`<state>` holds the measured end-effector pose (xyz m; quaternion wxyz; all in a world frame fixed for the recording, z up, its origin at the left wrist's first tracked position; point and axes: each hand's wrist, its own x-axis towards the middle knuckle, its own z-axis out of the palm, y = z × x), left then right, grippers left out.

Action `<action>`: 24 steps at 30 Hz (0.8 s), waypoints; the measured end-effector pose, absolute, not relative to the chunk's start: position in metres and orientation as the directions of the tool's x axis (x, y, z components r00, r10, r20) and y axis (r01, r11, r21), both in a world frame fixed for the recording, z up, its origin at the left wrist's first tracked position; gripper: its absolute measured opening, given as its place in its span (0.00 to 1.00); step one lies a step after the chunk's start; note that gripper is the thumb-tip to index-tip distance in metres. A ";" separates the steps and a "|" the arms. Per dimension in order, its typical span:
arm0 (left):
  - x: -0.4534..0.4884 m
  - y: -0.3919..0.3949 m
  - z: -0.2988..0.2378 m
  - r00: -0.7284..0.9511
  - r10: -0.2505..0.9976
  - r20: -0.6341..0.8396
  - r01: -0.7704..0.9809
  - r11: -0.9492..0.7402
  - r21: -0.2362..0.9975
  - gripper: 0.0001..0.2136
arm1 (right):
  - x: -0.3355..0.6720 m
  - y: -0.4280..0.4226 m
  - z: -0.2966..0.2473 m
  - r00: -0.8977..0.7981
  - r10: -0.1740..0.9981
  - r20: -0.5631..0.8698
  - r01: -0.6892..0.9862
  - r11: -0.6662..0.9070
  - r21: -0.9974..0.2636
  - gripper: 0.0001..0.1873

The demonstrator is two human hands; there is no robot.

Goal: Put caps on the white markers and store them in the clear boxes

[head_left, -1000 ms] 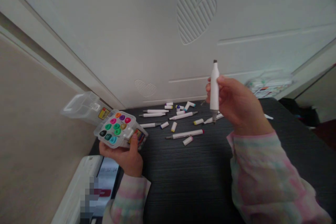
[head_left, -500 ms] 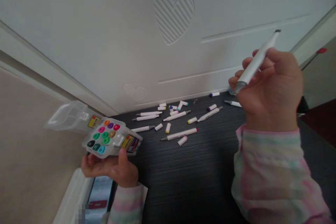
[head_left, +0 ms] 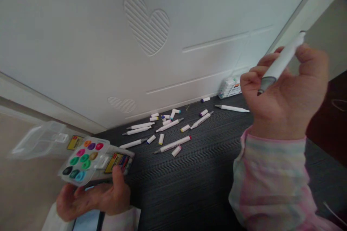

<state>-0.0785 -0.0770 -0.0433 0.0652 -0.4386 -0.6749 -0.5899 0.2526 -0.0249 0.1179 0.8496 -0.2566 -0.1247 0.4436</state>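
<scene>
My left hand (head_left: pixel 94 200) holds a clear plastic marker case (head_left: pixel 101 160) at the lower left, its fingers beneath and its thumb against the yellow label. The case's hinged lid hangs open, and several coloured marker ends face up inside. Raised at the right, my right hand (head_left: pixel 290 86) grips a white marker (head_left: pixel 282 61) slantwise, its dark, uncapped tip pointing up and its grey end near my palm. Several uncapped white markers lie on the dark tabletop, among them one with a red end (head_left: pixel 176 143). Loose caps, such as a yellow-banded cap (head_left: pixel 161 139), are scattered around them.
Behind the dark tabletop (head_left: pixel 195 180) rises a white panel (head_left: pixel 206 3) with embossed hearts. Another clear pack (head_left: pixel 230 87) stands against it, partly behind my right hand. A phone (head_left: pixel 88 220) lies below my left hand.
The view has turned right, so the panel and markers sit farther left. The clear pack now shows more. My right hand still grips the marker, now turned slightly; my left hand keeps the case.
</scene>
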 end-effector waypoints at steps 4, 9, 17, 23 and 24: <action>-0.069 -0.070 -0.031 -0.539 0.454 0.710 0.717 -0.196 0.669 0.39 | 0.257 -0.027 0.119 0.620 0.784 0.003 -0.667 0.529 -0.525 0.12; -0.060 -0.067 -0.019 -0.498 0.507 0.703 0.693 -0.254 0.674 0.37 | 0.260 -0.029 0.121 0.659 0.752 0.010 -0.633 0.562 -0.532 0.13; -0.068 -0.073 -0.027 -0.547 0.497 0.673 0.691 -0.185 0.699 0.41 | 0.261 -0.027 0.118 0.640 0.766 0.059 -0.601 0.547 -0.583 0.12; -0.072 -0.081 -0.032 -0.539 0.485 0.689 0.725 -0.149 0.672 0.42 | 0.262 -0.026 0.116 0.656 0.748 0.100 -0.574 0.581 -0.577 0.08; -0.072 -0.082 -0.031 -0.538 0.483 0.691 0.728 -0.147 0.670 0.42 | 0.262 -0.026 0.117 0.671 0.735 0.095 -0.566 0.591 -0.575 0.08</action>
